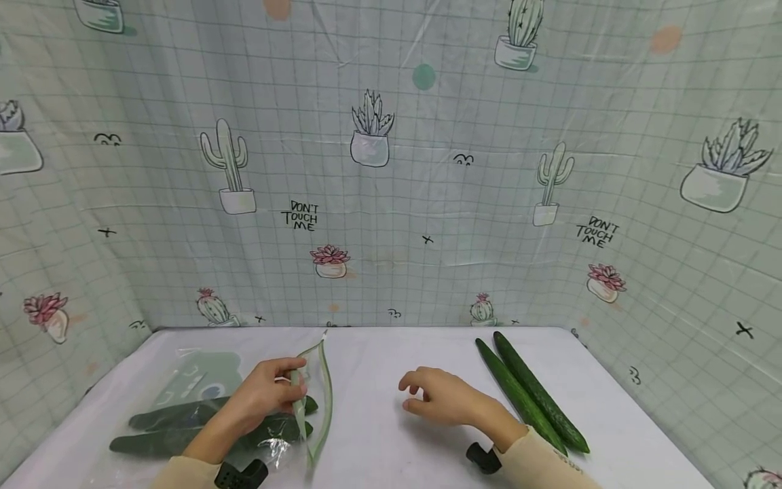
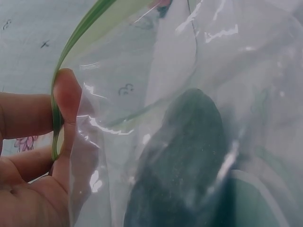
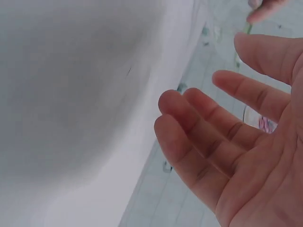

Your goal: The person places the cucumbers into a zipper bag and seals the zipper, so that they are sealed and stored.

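My left hand (image 1: 269, 390) pinches the green-edged rim of a clear zip bag (image 1: 326, 390) on the left side of the table, and the bag's mouth gapes toward the right. Inside it lie two dark green cucumbers (image 1: 153, 441), side by side and seen through the plastic. In the left wrist view the thumb and fingers grip the green zip strip, with the rounded end of a cucumber (image 2: 184, 146) close by. My right hand (image 1: 442, 396) hovers over the table's middle, fingers loosely bent and holding nothing; its palm shows bare in the right wrist view.
Two more cucumbers (image 1: 537, 394) lie side by side, slanting, on the right of the white table (image 1: 373, 448), beyond my right forearm. A pale green printed patch (image 1: 204, 377) shows on the bag. A curtain (image 1: 403, 204) with cactus drawings hangs behind and at both sides.
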Tool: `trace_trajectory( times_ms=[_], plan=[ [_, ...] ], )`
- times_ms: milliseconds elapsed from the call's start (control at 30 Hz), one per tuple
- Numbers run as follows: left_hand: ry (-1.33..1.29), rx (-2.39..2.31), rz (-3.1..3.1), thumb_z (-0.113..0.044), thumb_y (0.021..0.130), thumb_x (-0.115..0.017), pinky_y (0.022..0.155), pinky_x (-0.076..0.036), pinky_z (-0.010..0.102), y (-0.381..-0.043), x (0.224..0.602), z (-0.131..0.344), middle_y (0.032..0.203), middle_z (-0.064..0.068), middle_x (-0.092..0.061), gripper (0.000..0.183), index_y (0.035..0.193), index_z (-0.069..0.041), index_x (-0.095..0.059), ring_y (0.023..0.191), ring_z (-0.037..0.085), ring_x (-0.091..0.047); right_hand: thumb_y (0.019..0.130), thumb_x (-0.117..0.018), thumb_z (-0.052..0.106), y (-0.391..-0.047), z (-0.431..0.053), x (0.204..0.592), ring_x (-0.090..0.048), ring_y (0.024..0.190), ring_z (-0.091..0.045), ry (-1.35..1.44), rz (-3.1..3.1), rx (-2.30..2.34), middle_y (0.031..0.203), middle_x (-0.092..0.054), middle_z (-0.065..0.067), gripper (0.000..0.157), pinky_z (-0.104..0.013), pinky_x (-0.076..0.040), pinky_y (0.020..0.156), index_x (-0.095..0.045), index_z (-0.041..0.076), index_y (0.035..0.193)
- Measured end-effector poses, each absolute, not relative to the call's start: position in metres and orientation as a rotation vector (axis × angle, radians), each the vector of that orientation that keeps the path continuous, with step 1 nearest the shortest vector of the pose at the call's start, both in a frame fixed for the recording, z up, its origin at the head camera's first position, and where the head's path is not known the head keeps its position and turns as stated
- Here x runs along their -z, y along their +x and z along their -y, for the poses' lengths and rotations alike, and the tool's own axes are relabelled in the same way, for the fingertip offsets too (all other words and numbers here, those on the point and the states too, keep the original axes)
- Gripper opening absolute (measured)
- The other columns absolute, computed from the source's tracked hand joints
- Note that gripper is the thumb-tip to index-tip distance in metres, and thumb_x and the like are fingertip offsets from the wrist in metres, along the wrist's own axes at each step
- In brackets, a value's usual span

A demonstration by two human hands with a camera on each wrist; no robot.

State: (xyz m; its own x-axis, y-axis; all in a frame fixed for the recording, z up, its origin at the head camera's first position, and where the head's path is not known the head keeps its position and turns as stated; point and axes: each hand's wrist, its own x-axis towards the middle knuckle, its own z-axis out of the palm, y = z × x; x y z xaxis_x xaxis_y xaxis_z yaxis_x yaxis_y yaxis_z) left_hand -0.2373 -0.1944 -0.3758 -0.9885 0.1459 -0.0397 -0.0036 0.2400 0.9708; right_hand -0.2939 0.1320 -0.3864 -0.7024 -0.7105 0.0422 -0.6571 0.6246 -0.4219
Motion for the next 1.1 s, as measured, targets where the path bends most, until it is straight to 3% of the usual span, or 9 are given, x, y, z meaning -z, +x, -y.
trace_trajectory(
  times_ms=[300,633,1100],
  plan=[
    [0.168,-1.87,-2.365,0.006,0.087,-0.061,0.061,-0.052,0.039,-0.238,0.377,0.195,0.091,0.011,-0.041,0.059,0.14,0.014,-0.036,0.071,0.019,-0.051,0.093,-0.063,0.034,-0.285,-0.184,0.383,-0.058,0.091,-0.016,-1.057,-2.885,0.557,0.105,-0.06,0.001,0.031,-0.033,-0.048,0.071,-0.063,0.015,0.116],
    [0.143,-1.865,-2.371,0.007,0.086,-0.061,0.06,-0.052,0.038,-0.238,0.376,0.194,0.09,0.011,-0.04,0.059,0.139,0.013,-0.037,0.07,0.019,-0.049,0.088,-0.068,0.038,-0.281,-0.233,0.374,-0.058,0.098,-0.021,-0.88,-3.019,0.568,0.107,-0.059,0.002,0.033,-0.04,-0.049,0.076,-0.063,0.019,0.115],
    [0.165,-1.868,-2.362,0.007,0.085,-0.061,0.061,-0.053,0.038,-0.237,0.377,0.193,0.09,0.012,-0.045,0.061,0.139,0.016,-0.034,0.07,0.019,-0.053,0.083,-0.074,0.031,-0.278,-0.287,0.379,-0.057,0.105,-0.03,-0.632,-3.002,0.569,0.114,-0.058,-0.009,0.05,-0.047,-0.049,0.083,-0.057,0.009,0.125]
  ],
)
